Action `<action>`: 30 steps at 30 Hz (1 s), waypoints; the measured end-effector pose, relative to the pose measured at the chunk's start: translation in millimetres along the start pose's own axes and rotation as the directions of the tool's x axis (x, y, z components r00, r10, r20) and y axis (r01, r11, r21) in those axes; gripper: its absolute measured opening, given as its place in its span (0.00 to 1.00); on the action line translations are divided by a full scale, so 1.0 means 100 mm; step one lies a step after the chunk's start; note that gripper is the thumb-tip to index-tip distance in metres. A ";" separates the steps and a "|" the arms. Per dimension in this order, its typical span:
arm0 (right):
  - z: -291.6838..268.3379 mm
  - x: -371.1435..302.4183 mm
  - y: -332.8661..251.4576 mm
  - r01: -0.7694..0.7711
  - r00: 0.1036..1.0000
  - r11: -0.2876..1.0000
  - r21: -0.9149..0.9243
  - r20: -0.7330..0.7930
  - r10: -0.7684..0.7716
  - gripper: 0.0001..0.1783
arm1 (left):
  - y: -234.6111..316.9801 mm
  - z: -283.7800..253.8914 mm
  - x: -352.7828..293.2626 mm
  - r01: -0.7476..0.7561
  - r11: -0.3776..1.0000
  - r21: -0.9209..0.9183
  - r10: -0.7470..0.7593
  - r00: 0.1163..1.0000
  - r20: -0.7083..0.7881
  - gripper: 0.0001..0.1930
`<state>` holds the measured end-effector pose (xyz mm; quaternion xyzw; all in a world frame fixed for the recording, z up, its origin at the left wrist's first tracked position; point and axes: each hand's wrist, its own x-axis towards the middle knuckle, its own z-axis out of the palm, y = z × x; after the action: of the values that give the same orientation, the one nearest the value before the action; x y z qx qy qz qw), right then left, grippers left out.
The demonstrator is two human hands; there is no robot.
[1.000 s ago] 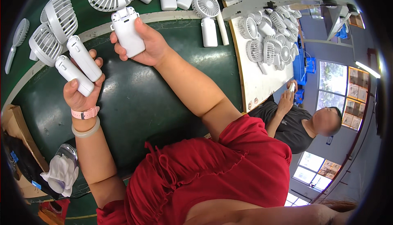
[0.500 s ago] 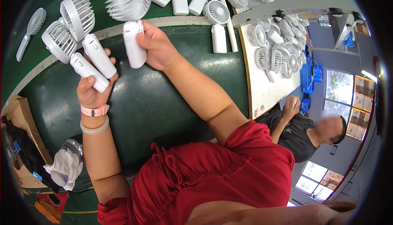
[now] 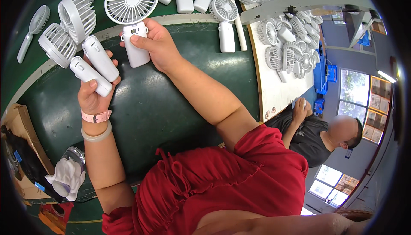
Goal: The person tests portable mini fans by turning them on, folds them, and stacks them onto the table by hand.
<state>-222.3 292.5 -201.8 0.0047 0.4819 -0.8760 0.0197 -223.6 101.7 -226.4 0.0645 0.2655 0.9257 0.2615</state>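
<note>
Fan of white plastic [image 3: 136,51], with round slotted head and flat box-like handle, is in the right hand [image 3: 159,42], above the dark green tabletop [image 3: 171,91]. The thumb lies on the front of the handle, just below a small dark display, and the fingers go behind; probably this grip leaves the display free to be read. Whether the blades turn, I cannot tell.

The left hand [image 3: 93,99] is closed around two more fans, one nearer white fan [image 3: 90,76] and one farther white fan [image 3: 101,58]. Their handles lie side by side and their heads point away from the body, perhaps because the slim handles fit together in one palm while the wide heads do not.

Beyond the pale curved strip of the table, other white fans lie. One white fan with flat handle [image 3: 227,37] is beside a long white rod [image 3: 237,25]. Farther right, a heap of white fans [image 3: 291,49] covers part of a cream-white table [image 3: 274,100], and another person in dark clothes [image 3: 310,138] sits near.
</note>
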 end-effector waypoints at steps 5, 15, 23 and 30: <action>0.00 0.00 0.02 0.049 0.998 0.999 -0.013 -0.025 -0.050 0.20 | 0.01 -0.01 0.00 0.012 1.000 -0.007 -0.012 1.000 0.017 0.37; 0.00 0.00 0.04 0.056 0.997 0.998 -0.036 -0.049 -0.058 0.20 | -0.01 0.14 -0.01 0.003 0.991 0.134 0.005 0.998 -0.059 0.39; 0.02 0.00 0.05 0.065 0.997 0.997 -0.043 -0.029 -0.066 0.22 | -0.02 0.18 -0.01 0.015 0.960 0.280 0.000 0.998 -0.055 0.41; 0.01 -0.01 0.04 0.054 0.998 0.998 -0.019 -0.010 -0.055 0.22 | -0.04 0.13 -0.02 -0.006 0.944 0.329 0.018 0.999 -0.036 0.41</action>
<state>-221.3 289.8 -204.9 -0.0041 0.4900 -0.8717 -0.0067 -217.0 109.6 -217.2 0.0910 0.4208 0.8711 0.2362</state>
